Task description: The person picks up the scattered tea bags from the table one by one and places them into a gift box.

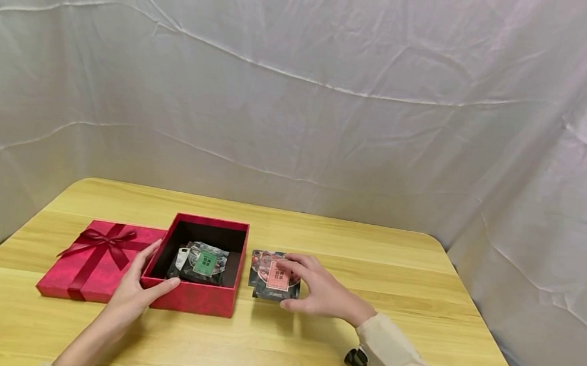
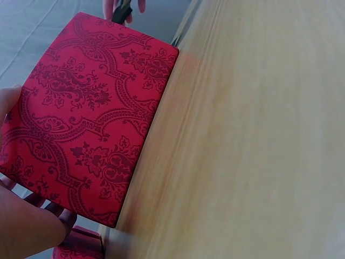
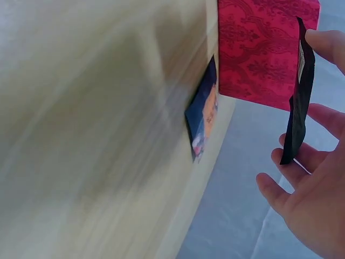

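A red patterned gift box [image 1: 190, 299] stands uncovered on the table. Inside lie several dark flat packets, the top one [image 1: 206, 262] with a green label. My left hand [image 1: 133, 290] grips the box's near left corner, thumb at the front rim and fingers along the left wall; the left wrist view shows the box's front [image 2: 91, 118] close up. Just right of the box, my right hand [image 1: 317, 290] holds a dark packet [image 1: 277, 279] with a pink label by its edges. The right wrist view has this packet [image 3: 299, 102] edge-on, raised off the table. Below it rests another packet [image 3: 205, 113] with an orange label.
Left of the box lies its red lid [image 1: 60, 275], tied with a dark red ribbon bow [image 1: 105, 239]. All stands on a light wooden table [image 1: 372, 251]. A pale cloth [image 1: 299, 124] hangs behind the table and at its sides.
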Action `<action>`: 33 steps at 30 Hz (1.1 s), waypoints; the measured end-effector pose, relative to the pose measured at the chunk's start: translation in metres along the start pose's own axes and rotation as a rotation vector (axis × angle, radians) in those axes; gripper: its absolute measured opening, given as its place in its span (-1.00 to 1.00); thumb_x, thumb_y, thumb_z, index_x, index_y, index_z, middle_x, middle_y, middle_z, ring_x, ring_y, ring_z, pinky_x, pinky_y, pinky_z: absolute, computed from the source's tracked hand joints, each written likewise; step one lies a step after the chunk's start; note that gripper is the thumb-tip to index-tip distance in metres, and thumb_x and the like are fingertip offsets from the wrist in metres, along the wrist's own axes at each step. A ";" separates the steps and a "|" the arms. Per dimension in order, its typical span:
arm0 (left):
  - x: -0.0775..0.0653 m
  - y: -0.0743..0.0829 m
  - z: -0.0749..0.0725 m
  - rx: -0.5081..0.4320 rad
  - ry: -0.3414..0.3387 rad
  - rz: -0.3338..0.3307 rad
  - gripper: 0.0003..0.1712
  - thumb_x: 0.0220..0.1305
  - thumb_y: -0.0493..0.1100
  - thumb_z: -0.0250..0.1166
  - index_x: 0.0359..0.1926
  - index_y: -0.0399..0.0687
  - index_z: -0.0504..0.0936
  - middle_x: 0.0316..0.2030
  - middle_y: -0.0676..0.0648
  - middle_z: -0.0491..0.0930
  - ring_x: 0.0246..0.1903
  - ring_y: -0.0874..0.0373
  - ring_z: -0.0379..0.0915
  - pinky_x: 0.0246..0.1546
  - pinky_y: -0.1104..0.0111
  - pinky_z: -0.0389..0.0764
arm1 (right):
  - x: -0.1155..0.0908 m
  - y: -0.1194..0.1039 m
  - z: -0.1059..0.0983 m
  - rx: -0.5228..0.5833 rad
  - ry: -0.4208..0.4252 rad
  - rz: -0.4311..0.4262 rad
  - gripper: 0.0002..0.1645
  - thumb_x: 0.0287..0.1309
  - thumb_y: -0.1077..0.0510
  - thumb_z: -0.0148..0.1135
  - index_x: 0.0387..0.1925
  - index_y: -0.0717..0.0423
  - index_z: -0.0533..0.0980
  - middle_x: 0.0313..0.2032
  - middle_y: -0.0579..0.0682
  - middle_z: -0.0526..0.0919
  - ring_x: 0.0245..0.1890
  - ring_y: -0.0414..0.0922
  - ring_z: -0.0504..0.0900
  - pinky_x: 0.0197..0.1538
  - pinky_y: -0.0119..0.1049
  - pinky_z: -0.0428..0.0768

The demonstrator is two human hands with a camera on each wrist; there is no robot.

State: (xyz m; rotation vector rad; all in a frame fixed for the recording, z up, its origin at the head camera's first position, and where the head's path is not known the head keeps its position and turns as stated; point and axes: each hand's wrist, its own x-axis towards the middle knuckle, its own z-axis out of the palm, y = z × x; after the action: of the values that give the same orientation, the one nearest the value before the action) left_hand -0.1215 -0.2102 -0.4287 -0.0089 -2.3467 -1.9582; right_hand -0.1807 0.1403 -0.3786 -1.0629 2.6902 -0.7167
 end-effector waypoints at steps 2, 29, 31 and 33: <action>0.000 0.000 0.000 0.000 -0.001 -0.003 0.04 0.20 -0.20 0.37 0.53 0.00 -0.09 0.42 -0.23 0.02 0.30 -0.10 -0.02 0.26 -0.15 0.04 | 0.002 -0.001 -0.003 -0.009 -0.002 -0.005 -0.09 0.04 -0.08 0.36 0.42 -0.08 0.24 0.38 0.09 0.19 0.19 -0.02 0.30 0.12 0.11 0.41; 0.000 -0.002 0.000 0.006 -0.005 0.007 0.03 0.21 -0.19 0.36 0.53 0.01 -0.10 0.42 -0.23 0.03 0.31 -0.11 -0.03 0.23 -0.10 0.09 | 0.045 -0.032 -0.017 -0.005 -0.049 -0.033 -0.10 0.06 -0.10 0.33 0.43 -0.11 0.24 0.39 0.06 0.19 0.25 -0.02 0.26 0.18 0.01 0.39; 0.000 -0.002 -0.001 -0.003 -0.004 0.012 0.04 0.21 -0.19 0.37 0.53 0.00 -0.10 0.42 -0.24 0.02 0.32 -0.13 -0.05 0.24 -0.15 0.05 | 0.049 -0.035 -0.016 -0.012 -0.053 -0.040 -0.11 0.07 -0.10 0.33 0.43 -0.12 0.23 0.38 0.05 0.19 0.27 -0.02 0.23 0.18 0.00 0.39; 0.000 -0.002 -0.001 -0.010 -0.004 0.016 0.04 0.20 -0.20 0.37 0.53 -0.01 -0.09 0.42 -0.23 0.02 0.33 -0.14 -0.06 0.25 -0.17 0.03 | 0.053 -0.037 -0.016 -0.027 -0.058 -0.046 -0.11 0.09 -0.10 0.33 0.44 -0.12 0.23 0.38 0.05 0.19 0.27 -0.03 0.22 0.19 -0.02 0.38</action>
State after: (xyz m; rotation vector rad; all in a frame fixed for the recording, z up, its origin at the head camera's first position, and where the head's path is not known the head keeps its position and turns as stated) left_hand -0.1219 -0.2112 -0.4307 -0.0320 -2.3319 -1.9649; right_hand -0.2024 0.0873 -0.3451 -1.1370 2.6413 -0.6488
